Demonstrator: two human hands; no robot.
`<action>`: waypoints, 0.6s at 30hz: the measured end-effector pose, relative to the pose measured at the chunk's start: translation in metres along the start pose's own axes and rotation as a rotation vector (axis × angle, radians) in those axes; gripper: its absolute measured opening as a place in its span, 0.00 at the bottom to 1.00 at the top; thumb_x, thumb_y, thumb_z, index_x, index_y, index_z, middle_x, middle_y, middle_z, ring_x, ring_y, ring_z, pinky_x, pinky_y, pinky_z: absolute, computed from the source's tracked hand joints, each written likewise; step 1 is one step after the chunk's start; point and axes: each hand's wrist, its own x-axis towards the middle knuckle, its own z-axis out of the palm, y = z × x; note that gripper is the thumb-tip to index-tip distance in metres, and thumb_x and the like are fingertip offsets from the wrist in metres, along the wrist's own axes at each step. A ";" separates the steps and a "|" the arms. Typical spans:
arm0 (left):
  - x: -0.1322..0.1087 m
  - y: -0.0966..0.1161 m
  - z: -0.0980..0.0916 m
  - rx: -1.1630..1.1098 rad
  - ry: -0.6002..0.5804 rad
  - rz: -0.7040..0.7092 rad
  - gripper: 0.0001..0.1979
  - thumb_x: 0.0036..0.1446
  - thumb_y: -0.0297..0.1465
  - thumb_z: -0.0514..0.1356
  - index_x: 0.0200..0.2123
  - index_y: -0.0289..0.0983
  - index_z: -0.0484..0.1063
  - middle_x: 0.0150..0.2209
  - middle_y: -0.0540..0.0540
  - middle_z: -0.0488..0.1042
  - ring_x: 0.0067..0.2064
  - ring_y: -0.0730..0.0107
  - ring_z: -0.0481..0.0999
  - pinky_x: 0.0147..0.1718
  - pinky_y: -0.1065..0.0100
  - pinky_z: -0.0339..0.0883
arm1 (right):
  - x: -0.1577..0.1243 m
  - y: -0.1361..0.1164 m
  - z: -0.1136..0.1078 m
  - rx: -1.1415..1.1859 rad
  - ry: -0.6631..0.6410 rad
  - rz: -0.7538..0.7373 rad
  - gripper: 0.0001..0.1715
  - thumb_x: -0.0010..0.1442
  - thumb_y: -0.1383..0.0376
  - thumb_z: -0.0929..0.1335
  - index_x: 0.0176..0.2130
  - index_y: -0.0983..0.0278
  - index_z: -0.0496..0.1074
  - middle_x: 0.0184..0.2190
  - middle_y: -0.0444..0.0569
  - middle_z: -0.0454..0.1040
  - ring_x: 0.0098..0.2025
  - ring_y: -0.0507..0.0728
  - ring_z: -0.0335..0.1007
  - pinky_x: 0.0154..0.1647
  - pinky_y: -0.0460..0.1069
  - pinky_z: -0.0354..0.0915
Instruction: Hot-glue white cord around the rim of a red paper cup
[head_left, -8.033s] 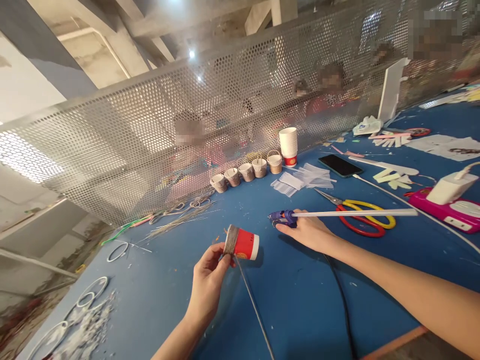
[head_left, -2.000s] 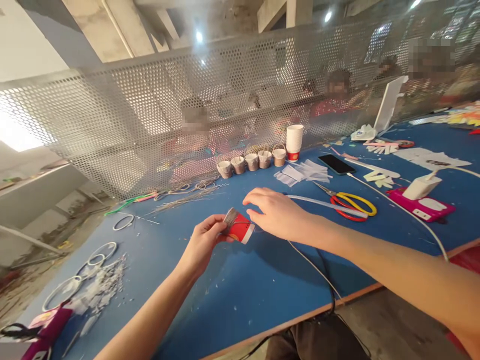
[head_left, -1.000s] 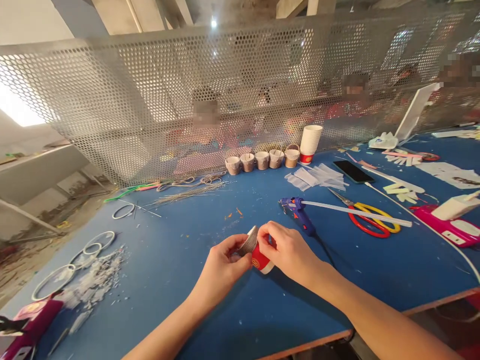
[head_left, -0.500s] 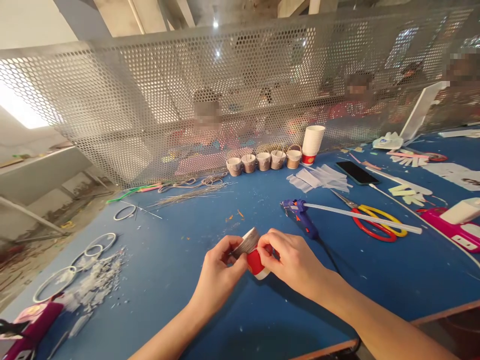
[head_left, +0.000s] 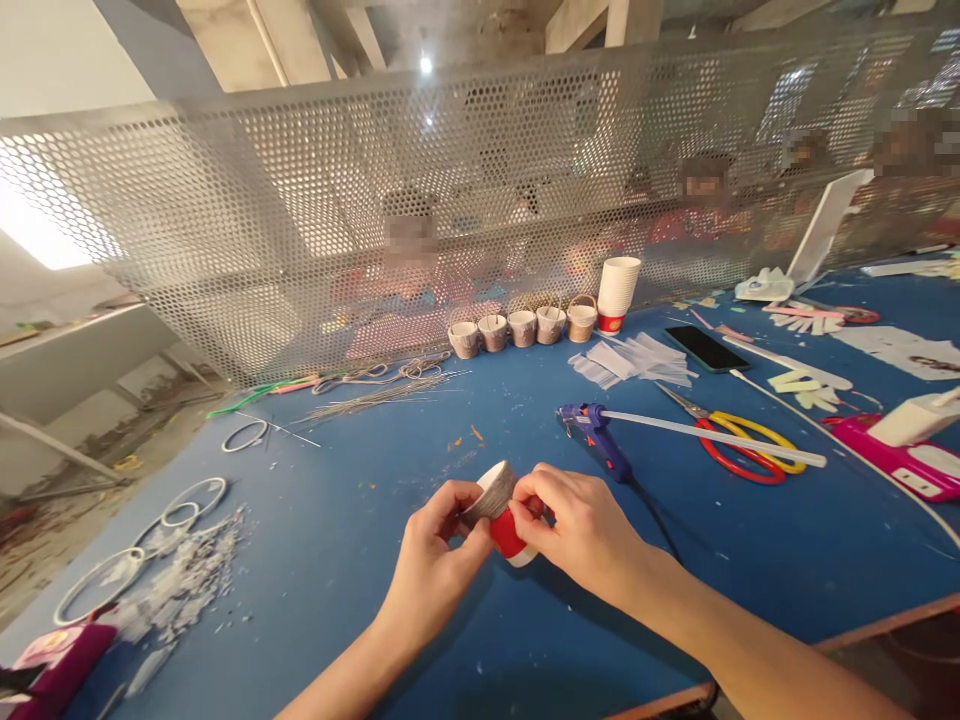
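Over the blue table [head_left: 360, 600], a red and white paper cup [head_left: 508, 534] lies tilted between my hands, a grey-brown band of cord or strip round its upper part. My left hand [head_left: 442, 535] is closed around the cup's left side, thumb on the red part. With fingertips pinched at the cup's right side, my right hand [head_left: 566, 515] presses on the band's edge; what lies inside the pinch is hidden. Beyond the right hand lies a blue glue gun [head_left: 604, 445] with a long clear glue stick [head_left: 712, 438] in its back.
Several wrapped cups [head_left: 522, 328] and a cup stack [head_left: 619, 290] stand along a perforated metal screen [head_left: 315, 220]. Rightward lie clear strips [head_left: 634, 360], a phone [head_left: 707, 349], scissors [head_left: 742, 455] and a pink power strip [head_left: 892, 455]. White rings [head_left: 101, 585] and scraps lie left. People sit behind the screen.
The view has shifted slightly. The cup has turned a little in my hands, showing more of its white opening. Both hands keep nearly the same hold.
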 end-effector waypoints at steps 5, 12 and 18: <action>0.000 0.001 -0.002 -0.004 -0.017 0.028 0.05 0.48 0.27 0.54 0.27 0.37 0.69 0.23 0.54 0.68 0.26 0.73 0.67 0.26 0.73 0.61 | 0.000 0.001 0.001 0.008 0.000 0.002 0.09 0.57 0.72 0.62 0.26 0.62 0.63 0.21 0.41 0.68 0.20 0.50 0.62 0.23 0.45 0.55; 0.000 0.000 -0.005 0.007 -0.013 -0.018 0.07 0.50 0.34 0.58 0.28 0.35 0.69 0.24 0.52 0.67 0.26 0.73 0.64 0.26 0.72 0.60 | 0.002 0.001 -0.002 0.056 -0.033 -0.011 0.11 0.63 0.69 0.62 0.28 0.62 0.65 0.23 0.43 0.70 0.23 0.50 0.67 0.24 0.45 0.58; 0.002 -0.001 -0.005 0.028 -0.047 -0.008 0.09 0.50 0.35 0.59 0.30 0.35 0.72 0.24 0.51 0.69 0.27 0.72 0.65 0.27 0.72 0.60 | 0.004 0.000 -0.005 0.069 -0.043 -0.077 0.14 0.67 0.66 0.59 0.30 0.63 0.66 0.24 0.44 0.70 0.24 0.51 0.68 0.26 0.45 0.60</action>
